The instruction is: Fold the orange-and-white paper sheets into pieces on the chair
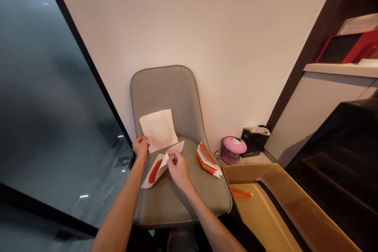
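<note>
A grey padded chair (189, 208) stands before me. White square sheets of paper (158, 130), seemingly a stack, lean against its backrest. My left hand (140, 147) is closed, its fingertips pinching the lower left edge of those sheets. On the seat lies a white sheet with a red patch (155, 171). My right hand (178, 167) is closed on this sheet, pinching a folded-up part of it. To the right on the seat sits a bundle of folded papers with orange-red patches (208, 161).
Right of the chair is an open cardboard box (251, 171) with an orange-red folded paper (241, 193) inside. Behind it stand a pink round device (234, 145) with a cord and a black box (255, 141). A frosted glass panel (59, 86) borders the left; a shelf (339, 70) the right.
</note>
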Demonstrator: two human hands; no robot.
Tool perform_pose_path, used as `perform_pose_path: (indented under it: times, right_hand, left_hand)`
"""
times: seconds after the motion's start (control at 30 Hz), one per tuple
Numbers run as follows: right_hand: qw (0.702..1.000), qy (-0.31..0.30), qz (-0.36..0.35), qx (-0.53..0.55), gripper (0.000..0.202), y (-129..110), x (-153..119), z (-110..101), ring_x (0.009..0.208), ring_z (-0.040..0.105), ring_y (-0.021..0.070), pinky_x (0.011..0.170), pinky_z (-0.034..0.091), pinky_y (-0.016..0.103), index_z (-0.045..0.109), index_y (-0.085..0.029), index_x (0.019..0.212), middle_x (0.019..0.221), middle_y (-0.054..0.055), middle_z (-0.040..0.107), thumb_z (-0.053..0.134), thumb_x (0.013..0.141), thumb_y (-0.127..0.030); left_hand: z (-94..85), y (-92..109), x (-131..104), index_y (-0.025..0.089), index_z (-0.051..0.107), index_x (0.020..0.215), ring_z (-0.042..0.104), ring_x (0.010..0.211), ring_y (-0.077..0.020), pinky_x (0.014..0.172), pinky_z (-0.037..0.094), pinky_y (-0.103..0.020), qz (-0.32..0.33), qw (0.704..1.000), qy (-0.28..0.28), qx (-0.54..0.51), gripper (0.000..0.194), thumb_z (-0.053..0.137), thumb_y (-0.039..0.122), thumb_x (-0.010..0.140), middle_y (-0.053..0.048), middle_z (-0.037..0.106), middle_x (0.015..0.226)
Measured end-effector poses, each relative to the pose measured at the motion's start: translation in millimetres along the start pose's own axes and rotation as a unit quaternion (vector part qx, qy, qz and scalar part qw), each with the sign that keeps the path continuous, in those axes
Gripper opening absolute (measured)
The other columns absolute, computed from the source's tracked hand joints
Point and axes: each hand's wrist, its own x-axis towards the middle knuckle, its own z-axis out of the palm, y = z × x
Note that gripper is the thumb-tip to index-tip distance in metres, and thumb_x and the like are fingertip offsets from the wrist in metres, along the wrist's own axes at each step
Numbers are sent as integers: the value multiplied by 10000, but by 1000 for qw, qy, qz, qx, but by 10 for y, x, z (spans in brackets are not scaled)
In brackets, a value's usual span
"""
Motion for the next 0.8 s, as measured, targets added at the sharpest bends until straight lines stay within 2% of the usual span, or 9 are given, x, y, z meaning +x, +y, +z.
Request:
perform_pose_path:
  times: [0.13,0.23,0.37,0.4,0.47,0.53,0.63,0.7,0.8]
  right_hand:
    - [1000,12,-5,0,287,20,2,29,603,539,170,630,423,285,621,-214,957,632,-59,527,484,710,-269]
    - [999,29,-3,14,374,32,10,51,597,550,176,635,437,289,602,-205,1058,621,-66,538,498,704,-264]
    - [998,50,-5,21,388,39,41,51,626,570,183,656,454,295,632,-207,1074,646,-50,560,492,718,-269]
    - [998,53,-7,23,368,37,52,43,625,569,182,654,455,295,642,-210,1054,647,-48,560,492,724,-275]
    - [998,60,-10,29,335,26,76,12,622,568,179,647,456,293,651,-211,1019,651,-44,562,497,732,-290]
    - [997,72,-12,34,321,9,105,-32,620,569,178,646,458,295,650,-206,999,656,-40,571,505,729,-300]
    - [995,85,-7,44,301,-18,141,-92,631,576,182,655,462,301,634,-202,979,662,-36,589,518,721,-306]
    - [995,82,-3,51,294,-36,150,-109,636,575,181,656,458,299,621,-202,982,662,-38,591,525,726,-307]
    - [996,63,-5,63,320,-57,136,-101,629,568,174,649,448,291,607,-200,1023,647,-56,565,529,731,-303]
  left_hand:
    - [-47,128,-67,144,718,954,604,535,-128,536,486,-260,12,1000,14,-8,283,579,279,748,-75,727,867]
    - [-128,339,-181,140,715,942,565,516,-100,519,455,-236,32,999,-23,-8,291,536,304,780,-84,727,900]
    - [-395,660,-530,153,747,901,585,537,-121,527,456,-243,68,982,-177,8,293,618,369,750,-78,736,839]
    - [-486,713,-658,159,749,927,609,580,-137,571,483,-259,103,961,-253,37,309,616,388,767,-78,738,852]
    - [-666,754,-936,180,750,952,651,693,-170,685,520,-294,179,925,-321,93,289,590,362,793,-72,746,896]
    - [-805,717,-1198,205,744,1006,673,812,-194,785,530,-318,225,905,-338,125,290,602,290,768,-68,753,976]
    - [-872,612,-1458,237,691,1190,676,913,-218,825,525,-332,231,892,-370,119,493,658,218,699,-59,748,1058]
    - [-831,580,-1522,245,732,1084,670,891,-232,833,515,-340,230,904,-345,105,421,714,215,664,-61,754,1000]
    - [-744,603,-1504,255,747,745,640,776,-237,785,500,-328,220,929,-285,81,123,737,196,638,-58,732,796]
